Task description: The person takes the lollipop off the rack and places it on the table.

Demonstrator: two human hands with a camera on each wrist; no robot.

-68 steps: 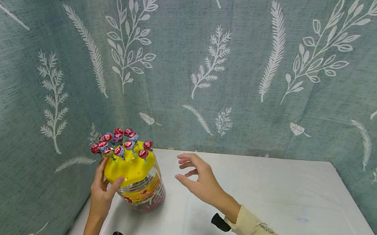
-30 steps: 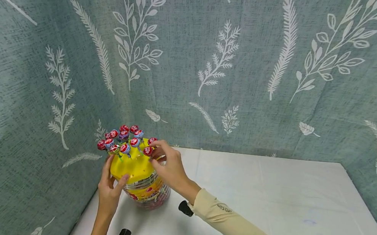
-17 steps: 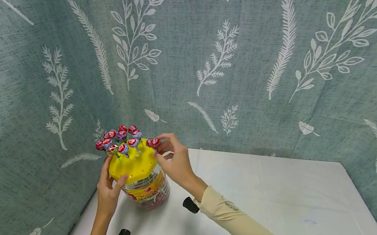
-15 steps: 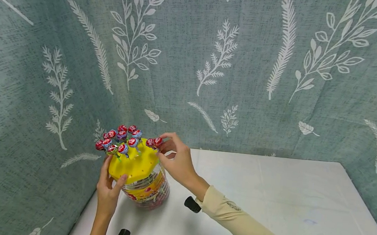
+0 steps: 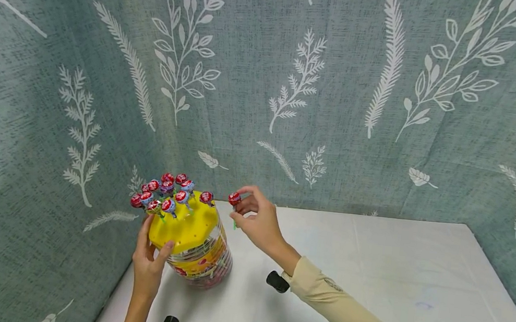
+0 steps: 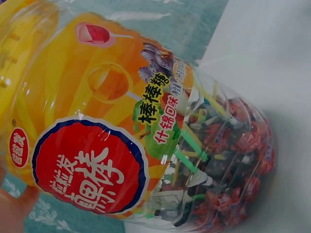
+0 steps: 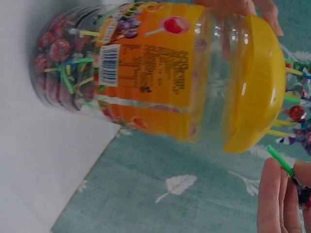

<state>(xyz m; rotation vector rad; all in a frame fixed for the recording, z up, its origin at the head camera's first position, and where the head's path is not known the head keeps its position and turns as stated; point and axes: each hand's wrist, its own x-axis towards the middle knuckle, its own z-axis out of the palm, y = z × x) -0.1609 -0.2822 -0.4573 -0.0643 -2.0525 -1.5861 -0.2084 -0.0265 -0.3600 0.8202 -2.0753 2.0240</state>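
A clear plastic jar [image 5: 207, 263] with an orange label [image 6: 63, 53] and a yellow lid [image 5: 182, 231] stands on the white table. Wrapped lollipops [image 5: 167, 187] stick up from holes in the lid, mostly along its far and left parts. My left hand [image 5: 146, 267] grips the lid's left side, thumb at the front and fingers round the side. Just right of the lid, my right hand [image 5: 260, 225] pinches a red-wrapped lollipop [image 5: 234, 198] between thumb and fingers. Its green stick [image 7: 279, 159] is free of the lid in the right wrist view. More lollipops [image 7: 59, 51] fill the jar's bottom.
The white table [image 5: 358, 282] stretches right of the jar. A green-grey curtain [image 5: 265, 88] with white leaf prints hangs behind and along the left side, close to the left hand. Black wrist camera mounts [image 5: 277, 281] show at both wrists.
My right hand came to the lid from the right, took hold of a lollipop at its right edge, pulled it out and moved right with it. My left hand kept its hold.
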